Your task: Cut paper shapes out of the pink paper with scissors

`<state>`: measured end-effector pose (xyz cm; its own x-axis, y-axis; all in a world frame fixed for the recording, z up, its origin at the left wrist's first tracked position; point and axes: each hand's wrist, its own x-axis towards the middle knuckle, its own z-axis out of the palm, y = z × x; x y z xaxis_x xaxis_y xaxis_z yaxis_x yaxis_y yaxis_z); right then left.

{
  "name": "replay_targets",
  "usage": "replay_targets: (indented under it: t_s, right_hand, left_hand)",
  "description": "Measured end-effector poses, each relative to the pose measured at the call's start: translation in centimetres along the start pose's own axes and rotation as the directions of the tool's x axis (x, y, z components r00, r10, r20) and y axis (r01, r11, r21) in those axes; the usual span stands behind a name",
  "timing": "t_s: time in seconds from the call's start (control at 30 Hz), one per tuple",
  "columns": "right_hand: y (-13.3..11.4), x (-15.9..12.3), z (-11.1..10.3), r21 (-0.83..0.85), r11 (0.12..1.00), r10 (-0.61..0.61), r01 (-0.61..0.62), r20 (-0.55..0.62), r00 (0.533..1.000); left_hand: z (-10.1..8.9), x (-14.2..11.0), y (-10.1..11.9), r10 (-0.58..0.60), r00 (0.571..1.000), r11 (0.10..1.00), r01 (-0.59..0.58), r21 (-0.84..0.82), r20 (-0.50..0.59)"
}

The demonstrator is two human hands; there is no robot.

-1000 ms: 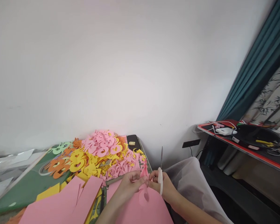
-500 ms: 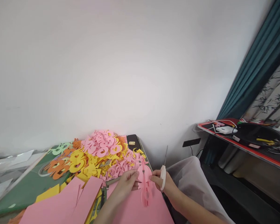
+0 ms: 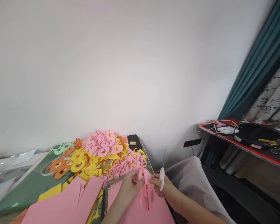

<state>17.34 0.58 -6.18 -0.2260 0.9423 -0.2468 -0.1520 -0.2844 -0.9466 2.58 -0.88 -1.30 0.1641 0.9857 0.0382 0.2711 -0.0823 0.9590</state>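
Pink paper cutout (image 3: 145,189) pinched in the left grip (image 3: 130,186), held up just beside the right grip (image 3: 165,186), which was closed on white-handled scissors (image 3: 162,179), blades shut, pointing up. Apparently mid-trim; next snip needing blades turned onto the paper. Heaped paper shapes (image 3: 100,155) lay beyond the left grip.

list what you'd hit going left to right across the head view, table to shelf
green mat → orange paper cutouts → yellow paper cutouts → pink paper cutouts → black rectangular pad → black wall socket → white adapter → black case
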Motion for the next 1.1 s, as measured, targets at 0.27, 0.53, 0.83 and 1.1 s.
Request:
replay_targets:
  t_s: [0.27, 0.53, 0.83, 1.1]
  right_hand:
    - [-0.5, -0.6, 0.3, -0.115, 0.993, -0.031, 0.029, -0.014, 0.999]
    - [-1.8, -2.2, 0.8, -0.07, 0.992, -0.101, 0.107, 0.093, 0.991]
    - [-0.3, -1.4, 0.5, -0.198, 0.97, -0.115, 0.138, 0.124, 0.986]
    - [-0.5, -1.7, 0.7, -0.215, 0.962, -0.137, 0.171, 0.163, 0.977]
  left_hand:
    - [-0.8, 0.2, -0.7, -0.041, 0.999, 0.998, 0.04, -0.044, -0.014]
    - [-1.2, 0.0, 0.8, -0.289, 0.95, 0.917, 0.311, -0.25, 0.12]
    - [-1.5, 0.3, -0.3, -0.287, 0.956, 0.9, 0.293, -0.324, 0.066]
    - [-1.7, 0.6, 0.0, -0.191, 0.981, 0.911, 0.169, -0.376, -0.021]
